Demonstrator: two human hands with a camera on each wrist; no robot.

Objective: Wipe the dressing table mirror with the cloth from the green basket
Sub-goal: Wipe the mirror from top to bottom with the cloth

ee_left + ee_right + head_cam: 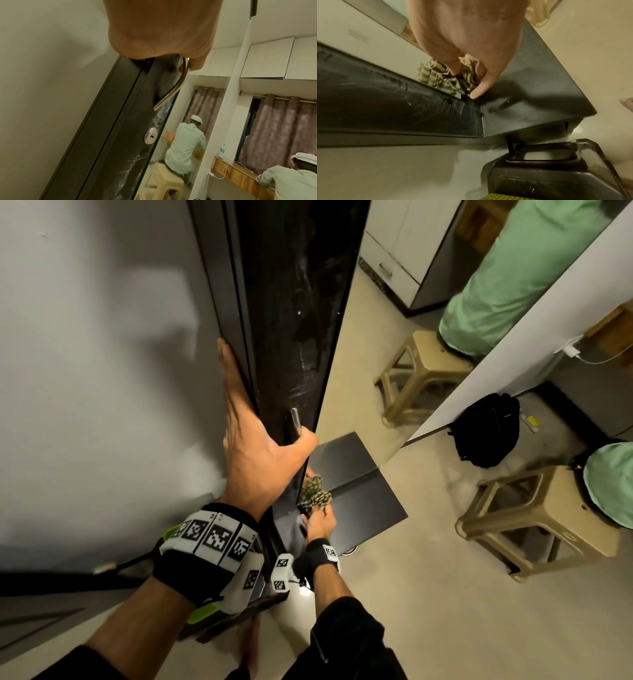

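The mirror (pixel 394 354) stands in a dark frame (pixel 291 302) with dusty smears; it also shows in the left wrist view (pixel 188 135). My left hand (pixel 253 440) holds the frame's left edge, fingers straight up its side, thumb across the front against the metal handle (pixel 296 419) (pixel 173 88). Lower down, my right hand (pixel 320 523) grips a bunched checked cloth (pixel 315 494) (pixel 433 77). It presses the cloth into the mirror's bottom corner, where the glass meets the dark shelf (pixel 370 505) (pixel 539 81).
A pale wall (pixel 85 371) lies left of the frame. A beige plastic stool (pixel 534 518) with a person in green (pixel 609 484) on it and a black backpack (pixel 489 429) are on the floor to the right. A dark bin (pixel 556 169) sits below the shelf. A keyhole (pixel 150 136) is under the handle.
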